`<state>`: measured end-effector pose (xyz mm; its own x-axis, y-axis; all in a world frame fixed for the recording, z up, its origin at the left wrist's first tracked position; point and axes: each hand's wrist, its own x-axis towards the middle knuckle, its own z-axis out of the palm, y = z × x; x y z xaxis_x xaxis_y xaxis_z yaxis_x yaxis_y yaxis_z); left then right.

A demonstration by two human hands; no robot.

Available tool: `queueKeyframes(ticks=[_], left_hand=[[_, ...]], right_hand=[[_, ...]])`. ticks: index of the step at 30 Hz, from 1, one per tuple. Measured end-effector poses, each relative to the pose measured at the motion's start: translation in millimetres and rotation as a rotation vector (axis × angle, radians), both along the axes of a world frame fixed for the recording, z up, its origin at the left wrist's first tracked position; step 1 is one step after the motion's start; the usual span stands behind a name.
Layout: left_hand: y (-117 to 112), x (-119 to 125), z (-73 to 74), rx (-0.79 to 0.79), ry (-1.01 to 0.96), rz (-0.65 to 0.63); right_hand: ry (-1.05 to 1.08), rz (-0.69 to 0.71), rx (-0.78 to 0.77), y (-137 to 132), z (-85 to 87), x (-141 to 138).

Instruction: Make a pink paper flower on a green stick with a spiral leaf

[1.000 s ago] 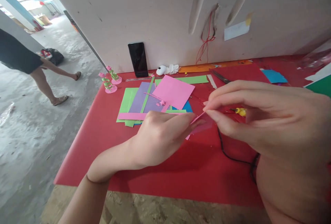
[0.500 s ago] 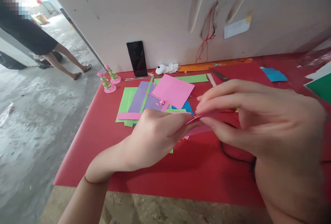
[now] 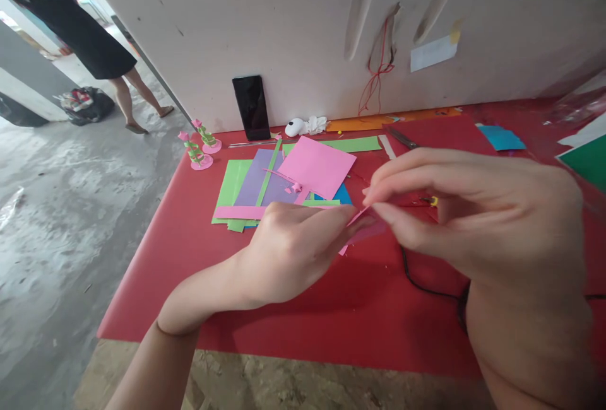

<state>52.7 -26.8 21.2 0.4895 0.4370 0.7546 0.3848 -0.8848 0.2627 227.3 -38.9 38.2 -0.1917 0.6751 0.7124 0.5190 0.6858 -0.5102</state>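
My left hand (image 3: pixel 296 249) and my right hand (image 3: pixel 473 211) meet above the red table (image 3: pixel 189 271), both pinching a small pink paper piece (image 3: pixel 362 227) between fingertips. Most of that piece is hidden by my fingers. Just behind my hands lies a stack of coloured paper sheets (image 3: pixel 250 186), green, purple and blue, with a pink square sheet (image 3: pixel 317 167) on top.
Two small pink-and-green paper flowers (image 3: pixel 199 148) stand near the table's left edge. A black phone (image 3: pixel 252 107) leans on the wall beside a white toy (image 3: pixel 305 126). Scissors (image 3: pixel 403 139), blue paper (image 3: pixel 500 137), and a black cable (image 3: pixel 426 287) lie right. A person (image 3: pixel 89 38) walks at far left.
My fingers have shifted slightly on the pink piece while both hands stay in place. The person at the far left has walked further away.
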Motion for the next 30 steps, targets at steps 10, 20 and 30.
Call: queueKeyframes(ticks=[10, 20, 30], left_hand=[[4, 1, 2.3, 0.036, -0.019, 0.095], [11, 2, -2.3, 0.217, 0.079, 0.305], [15, 5, -4.2, 0.267, 0.131, 0.308]], right_hand=[[0.088, -0.247, -0.026, 29, -10.2, 28], [-0.020, -0.069, -0.160, -8, -1.7, -3], [0.016, -0.097, -0.027, -5, -4.4, -3]])
